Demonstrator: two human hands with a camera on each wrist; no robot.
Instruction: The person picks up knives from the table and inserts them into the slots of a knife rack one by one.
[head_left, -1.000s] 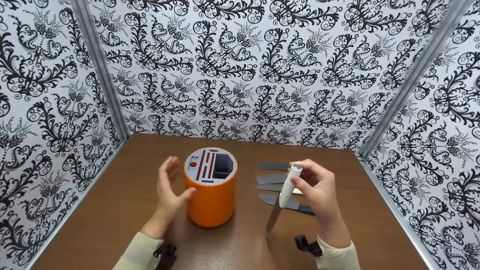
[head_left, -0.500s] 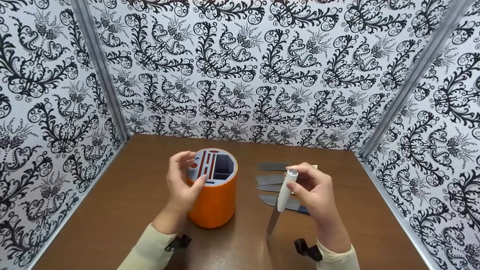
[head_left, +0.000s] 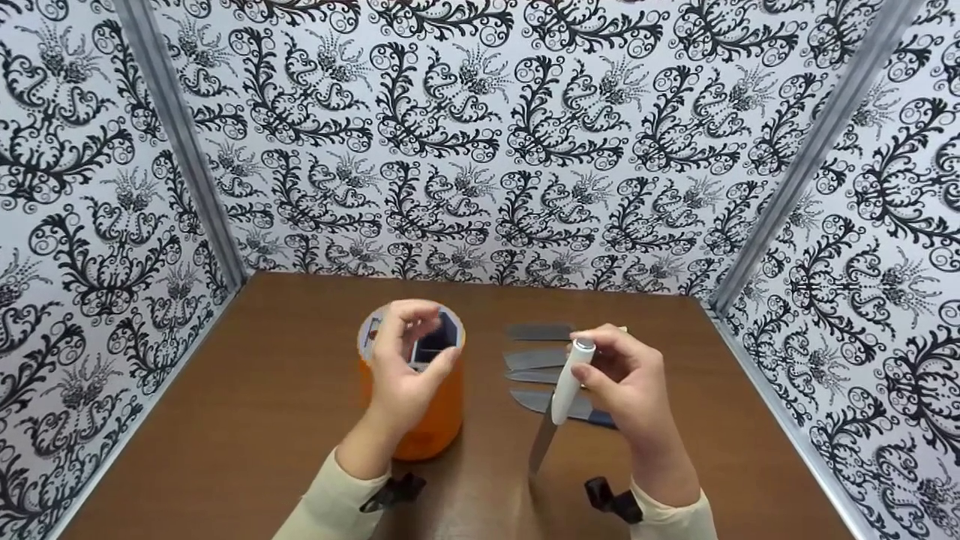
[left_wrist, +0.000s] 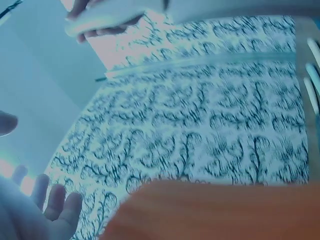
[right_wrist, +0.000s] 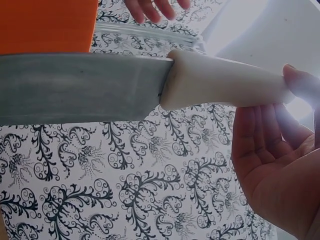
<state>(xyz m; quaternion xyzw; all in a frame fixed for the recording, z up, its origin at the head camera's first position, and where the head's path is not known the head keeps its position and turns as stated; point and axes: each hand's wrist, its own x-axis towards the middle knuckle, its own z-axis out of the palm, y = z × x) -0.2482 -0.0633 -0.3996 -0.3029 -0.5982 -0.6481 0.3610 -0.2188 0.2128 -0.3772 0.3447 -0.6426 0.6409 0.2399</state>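
Observation:
My right hand [head_left: 630, 382] pinches a knife [head_left: 571, 386] near the end of its white handle, thumb on one side and fingers on the other. The blade points down, its tip close over the table. In the right wrist view the broad steel blade [right_wrist: 85, 90] overlaps the orange holder. My left hand [head_left: 403, 382] hovers in front of and over the top of the round orange knife holder [head_left: 442, 424], thumb and fingers apart with nothing between them. That hand covers much of the holder's slotted grey top [head_left: 367, 334]; the dark square compartment [head_left: 448, 330] partly shows.
Several knives lie side by side right of the holder, blades pointing left. A blue-handled knife [head_left: 551, 405] is nearest; a rectangular blade [head_left: 540, 331] lies farthest back. The right hand hides some handles. Patterned walls [head_left: 480, 150] enclose the brown table [head_left: 270, 405].
My left hand has moved right, from beside the holder to over its top. The right hand keeps hold of the knife, lowered slightly. The head view has shifted a little.

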